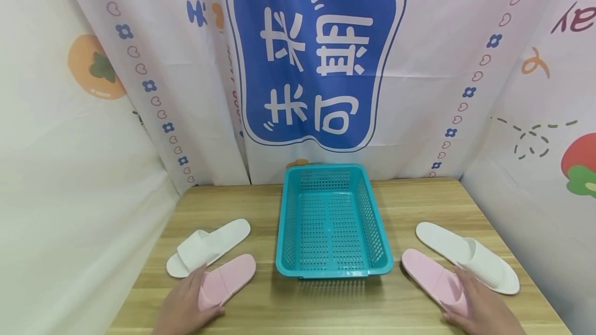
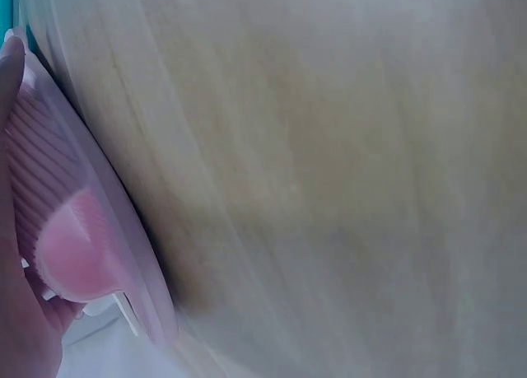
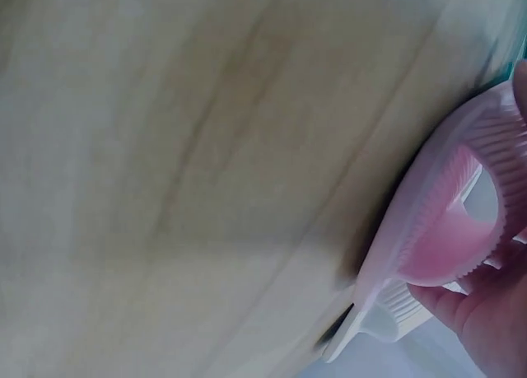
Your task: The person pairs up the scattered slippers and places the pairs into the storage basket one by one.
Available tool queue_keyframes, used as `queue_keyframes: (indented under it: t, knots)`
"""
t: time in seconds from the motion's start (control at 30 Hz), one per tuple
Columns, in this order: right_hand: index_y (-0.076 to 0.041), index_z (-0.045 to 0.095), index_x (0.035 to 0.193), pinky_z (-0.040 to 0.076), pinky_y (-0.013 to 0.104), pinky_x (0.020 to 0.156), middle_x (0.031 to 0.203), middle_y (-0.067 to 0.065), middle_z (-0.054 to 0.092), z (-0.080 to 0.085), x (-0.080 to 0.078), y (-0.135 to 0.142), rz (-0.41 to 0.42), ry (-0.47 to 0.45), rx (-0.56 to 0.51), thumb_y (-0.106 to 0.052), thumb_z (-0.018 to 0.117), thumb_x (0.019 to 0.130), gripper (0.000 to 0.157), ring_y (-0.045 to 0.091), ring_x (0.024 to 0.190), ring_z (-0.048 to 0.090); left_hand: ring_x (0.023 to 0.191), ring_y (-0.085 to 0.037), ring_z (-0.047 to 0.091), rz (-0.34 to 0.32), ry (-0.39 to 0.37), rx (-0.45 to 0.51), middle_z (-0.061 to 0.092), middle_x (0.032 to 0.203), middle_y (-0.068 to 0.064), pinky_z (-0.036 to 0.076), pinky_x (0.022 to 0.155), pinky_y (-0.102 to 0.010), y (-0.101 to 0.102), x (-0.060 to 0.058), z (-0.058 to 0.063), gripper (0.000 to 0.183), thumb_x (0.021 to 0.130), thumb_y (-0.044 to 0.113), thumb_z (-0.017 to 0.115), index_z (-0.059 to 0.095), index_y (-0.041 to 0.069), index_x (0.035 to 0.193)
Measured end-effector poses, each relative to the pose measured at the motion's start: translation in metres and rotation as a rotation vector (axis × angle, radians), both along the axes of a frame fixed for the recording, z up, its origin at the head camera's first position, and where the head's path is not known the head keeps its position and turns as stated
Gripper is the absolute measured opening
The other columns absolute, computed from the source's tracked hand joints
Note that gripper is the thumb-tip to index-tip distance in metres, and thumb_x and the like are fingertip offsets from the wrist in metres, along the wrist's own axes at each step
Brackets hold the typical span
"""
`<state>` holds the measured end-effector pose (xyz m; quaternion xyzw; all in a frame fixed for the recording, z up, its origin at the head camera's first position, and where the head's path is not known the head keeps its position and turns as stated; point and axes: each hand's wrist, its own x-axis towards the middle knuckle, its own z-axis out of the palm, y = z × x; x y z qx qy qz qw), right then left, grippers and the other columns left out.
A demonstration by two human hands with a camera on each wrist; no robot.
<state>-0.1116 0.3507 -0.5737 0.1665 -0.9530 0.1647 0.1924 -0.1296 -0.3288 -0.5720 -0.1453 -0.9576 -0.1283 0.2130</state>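
On the left of the table, my left hand point(image 1: 186, 301) grips a pink slipper point(image 1: 237, 273) by its strap end, thumb on the near side and fingers on the far side. A white slipper point(image 1: 230, 234) lies just beyond it. Over on the right, my right hand point(image 1: 484, 304) holds the other pink slipper point(image 1: 426, 270) across its strap. Beside that one lies a second white slipper point(image 1: 440, 239). In the wrist views, both the left pink slipper point(image 2: 58, 147) and the right pink slipper point(image 3: 395, 230) show ribbed straps, partly covered by the hands.
A teal plastic basket point(image 1: 329, 273) with perforated walls stands between the two pairs, near the back of the wooden table point(image 1: 261, 309). Printed cloth point(image 1: 419, 92) hangs behind the table and along both sides.
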Motion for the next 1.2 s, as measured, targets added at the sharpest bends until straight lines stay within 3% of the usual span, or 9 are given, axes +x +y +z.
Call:
queue_keyframes:
  t: [0.07,0.2,0.4,0.57,0.83,1.0,1.2]
  knots:
    - [0.008,0.044,0.136,0.045,0.054,0.08,0.127,0.025,0.054,-0.002,-0.001,0.0,0.005,0.025,0.007,-0.053,0.091,0.052,0.114,0.043,0.105,0.057,0.1,-0.038,0.061,0.014,0.0,0.003,0.06,0.12,-0.021,0.051,0.081,-0.054,0.002,0.001,0.001,0.115,0.054,0.068,0.083,0.047,-0.003,0.137]
    - [0.011,0.047,0.13,0.046,0.049,0.076,0.118,0.022,0.057,-0.004,-0.001,0.001,-0.003,0.061,0.041,-0.051,0.093,0.047,0.112,0.037,0.098,0.059,0.099,-0.04,0.061,0.044,-0.023,0.014,0.059,0.119,-0.024,0.05,0.082,-0.055,0.005,0.004,0.004,0.116,0.053,0.062,0.086,0.043,-0.008,0.136]
    - [0.01,0.045,0.125,0.05,0.051,0.07,0.105,0.018,0.059,-0.006,0.0,0.001,-0.022,0.042,0.051,-0.049,0.094,0.044,0.112,0.032,0.087,0.06,0.097,-0.041,0.061,0.084,-0.035,-0.002,0.06,0.115,-0.028,0.051,0.078,-0.055,0.006,0.007,0.002,0.119,0.052,0.064,0.085,0.041,-0.01,0.134]
    - [0.011,0.047,0.122,0.051,0.053,0.07,0.103,0.021,0.06,-0.003,0.002,-0.001,-0.046,0.01,0.039,-0.046,0.095,0.043,0.109,0.035,0.086,0.061,0.095,-0.04,0.061,0.1,-0.02,0.001,0.059,0.112,-0.026,0.052,0.076,-0.053,0.006,0.007,0.001,0.119,0.048,0.063,0.087,0.044,-0.01,0.132]
    - [0.016,0.044,0.124,0.05,0.057,0.075,0.109,0.029,0.058,0.002,0.004,0.001,-0.083,-0.109,0.035,-0.049,0.093,0.044,0.114,0.042,0.093,0.059,0.093,-0.04,0.059,0.17,-0.109,-0.032,0.056,0.112,-0.025,0.052,0.074,-0.053,0.008,0.009,0.004,0.126,0.046,0.073,0.082,0.044,-0.009,0.134]
    - [0.014,0.045,0.124,0.051,0.056,0.074,0.107,0.028,0.059,0.003,0.004,0.0,-0.078,-0.098,0.042,-0.045,0.094,0.043,0.112,0.041,0.091,0.06,0.091,-0.039,0.057,0.181,-0.105,-0.037,0.055,0.108,-0.025,0.052,0.071,-0.053,0.01,0.01,0.008,0.123,0.045,0.068,0.085,0.045,-0.009,0.134]
    - [0.013,0.046,0.124,0.051,0.056,0.074,0.106,0.027,0.059,0.006,0.005,-0.002,-0.101,-0.112,0.072,-0.041,0.093,0.044,0.108,0.041,0.091,0.06,0.093,-0.04,0.057,0.209,-0.201,-0.049,0.055,0.11,-0.026,0.052,0.073,-0.054,0.011,0.011,0.013,0.122,0.051,0.068,0.083,0.042,-0.01,0.136]
